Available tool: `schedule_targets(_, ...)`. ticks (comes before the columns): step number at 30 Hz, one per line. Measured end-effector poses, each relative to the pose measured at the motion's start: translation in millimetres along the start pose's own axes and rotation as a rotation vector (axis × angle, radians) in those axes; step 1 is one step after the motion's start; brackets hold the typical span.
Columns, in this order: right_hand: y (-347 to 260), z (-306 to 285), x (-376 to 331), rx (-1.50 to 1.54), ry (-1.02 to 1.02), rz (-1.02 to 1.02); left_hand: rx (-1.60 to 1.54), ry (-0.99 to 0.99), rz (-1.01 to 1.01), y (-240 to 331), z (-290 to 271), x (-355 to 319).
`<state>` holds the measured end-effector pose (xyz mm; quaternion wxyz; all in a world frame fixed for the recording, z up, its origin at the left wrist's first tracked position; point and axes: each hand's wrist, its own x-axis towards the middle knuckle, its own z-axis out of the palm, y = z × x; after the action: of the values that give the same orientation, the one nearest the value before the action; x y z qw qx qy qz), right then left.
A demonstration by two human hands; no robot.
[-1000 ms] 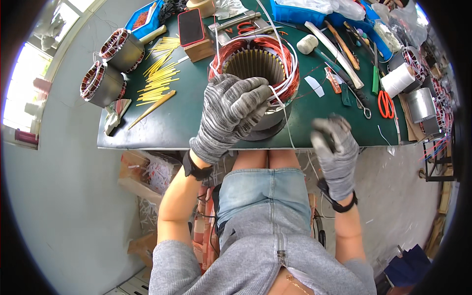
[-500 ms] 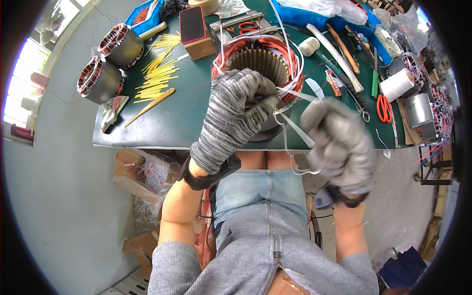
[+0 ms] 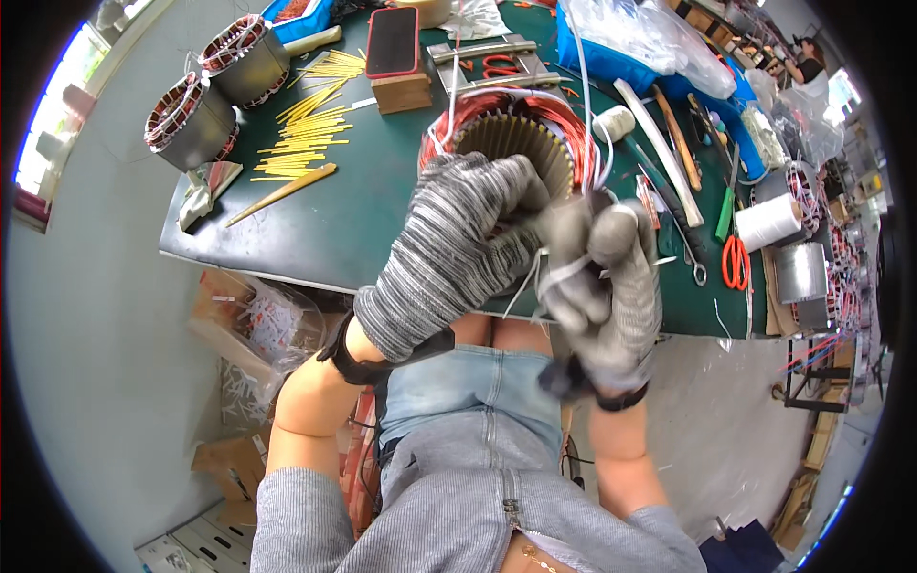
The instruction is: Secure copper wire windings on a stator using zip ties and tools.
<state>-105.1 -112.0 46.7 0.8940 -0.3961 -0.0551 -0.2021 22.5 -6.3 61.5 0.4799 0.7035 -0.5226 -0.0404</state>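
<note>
A motor stator [image 3: 516,137] with a slotted bore and copper-red windings [image 3: 573,132] stands near the table's front edge. My left hand [image 3: 441,250], in a grey striped knit glove, is closed over the near rim of the stator, fingertips partly hidden. Close on its right, my gloved right hand [image 3: 604,277] is closed, thumb and fingers bent around thin white cord [image 3: 523,288]. Motion smears its fingers somewhat. Loose white ends show between the two hands. Other white strands rise from the windings on both sides of the stator.
On the green table [image 3: 315,224] lie yellow strips [image 3: 304,143], a tapered wooden stick [image 3: 282,194], orange-handled scissors [image 3: 735,263] and a white spool [image 3: 769,222]. A phone [image 3: 393,41] leans on a wooden block. Two stators [image 3: 191,124] stand left; blue bins [image 3: 611,53] stand behind.
My right hand has come left and inward, close against my left hand, and the cord stretched between them is now mostly hidden. My left hand stays at the rim. The whole view has shifted slightly.
</note>
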Motion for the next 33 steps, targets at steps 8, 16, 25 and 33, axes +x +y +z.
schedule_targets(8,52,-24,-18,-0.498,0.172,-0.308,0.091,0.040,0.188,2,-27,-6)
schedule_targets(16,41,-8,-14,-0.702,0.310,-0.263,0.487,0.149,0.281,-15,-38,-34)
schedule_targets(25,37,17,10,-1.296,0.357,-0.488,0.594,0.230,0.379,-21,-26,-29)
schedule_targets(33,32,23,11,-1.470,0.380,-0.359,0.664,0.201,0.391,-15,-24,-24)
